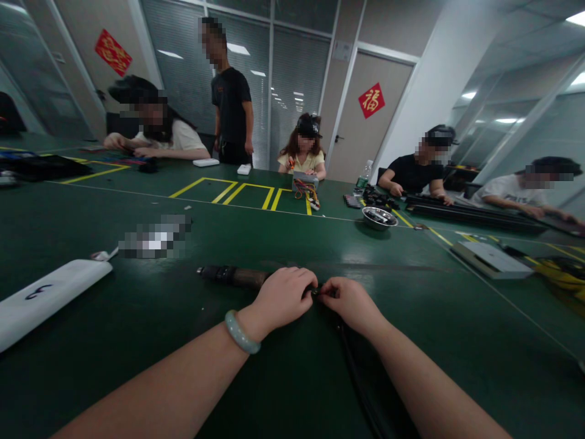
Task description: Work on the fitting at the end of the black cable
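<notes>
Head view: both hands meet at one end of a dark tool

Dark rod-like tool (249,278) lies on the green table (256,235) in front of the wearer, metal tip pointing left, other end under the left hand (286,296). Left fingers curled close over that end; the exact hold is hidden by the back of the hand. Right hand (351,302) just beside it, fingers narrow, apparently pinching at a small shiny piece (314,292) in the gap between the hands. Black cable (359,387) emerges below the right hand, runs toward the wearer and off the bottom edge.

Progress, as judged: tool laid flat and both hands in position, so the setting-up looks done. Close finger work at the tool's end looks under way, not finished; the small piece has not been let go. Whether it sits fixed or loose, and whether cable and tool are joined: cannot tell, fingers cover the spot. How much is left, equally unclear.

Nearby: white case (68,289) with a dark mark, at left; metal bowl (379,219) of dark bits farther off. Co-workers across the table, their hands well apart from these
</notes>
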`<state>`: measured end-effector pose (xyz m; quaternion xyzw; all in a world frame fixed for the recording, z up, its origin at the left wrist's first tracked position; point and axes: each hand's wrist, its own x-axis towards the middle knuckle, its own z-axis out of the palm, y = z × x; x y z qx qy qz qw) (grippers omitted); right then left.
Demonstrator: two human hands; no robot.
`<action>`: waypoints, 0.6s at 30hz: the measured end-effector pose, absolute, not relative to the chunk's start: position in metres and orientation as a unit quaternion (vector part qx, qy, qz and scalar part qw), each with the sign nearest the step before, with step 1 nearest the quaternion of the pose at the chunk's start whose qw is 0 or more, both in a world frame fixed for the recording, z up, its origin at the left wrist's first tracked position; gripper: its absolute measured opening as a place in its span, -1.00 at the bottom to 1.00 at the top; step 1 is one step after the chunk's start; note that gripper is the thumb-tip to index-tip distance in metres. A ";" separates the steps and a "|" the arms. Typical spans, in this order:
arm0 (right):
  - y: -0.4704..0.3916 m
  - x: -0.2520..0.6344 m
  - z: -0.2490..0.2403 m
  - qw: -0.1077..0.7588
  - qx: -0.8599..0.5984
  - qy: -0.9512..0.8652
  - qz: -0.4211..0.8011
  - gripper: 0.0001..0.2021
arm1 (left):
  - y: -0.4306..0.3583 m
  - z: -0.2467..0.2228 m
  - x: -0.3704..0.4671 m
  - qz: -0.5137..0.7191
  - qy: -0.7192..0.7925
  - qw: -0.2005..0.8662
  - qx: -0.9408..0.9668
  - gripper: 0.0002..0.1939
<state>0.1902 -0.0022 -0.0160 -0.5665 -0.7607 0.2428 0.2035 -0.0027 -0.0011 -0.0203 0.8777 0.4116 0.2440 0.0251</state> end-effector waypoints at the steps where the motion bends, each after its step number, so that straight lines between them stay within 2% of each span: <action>1: -0.002 0.190 -0.015 0.201 -0.568 -0.760 0.244 -0.92 | -0.001 -0.020 -0.003 0.243 0.412 0.024 0.878 -0.85; 18: -0.002 0.192 -0.016 0.196 -0.563 -0.765 0.243 -0.89 | -0.003 -0.018 -0.003 0.244 0.418 0.030 0.875 -0.86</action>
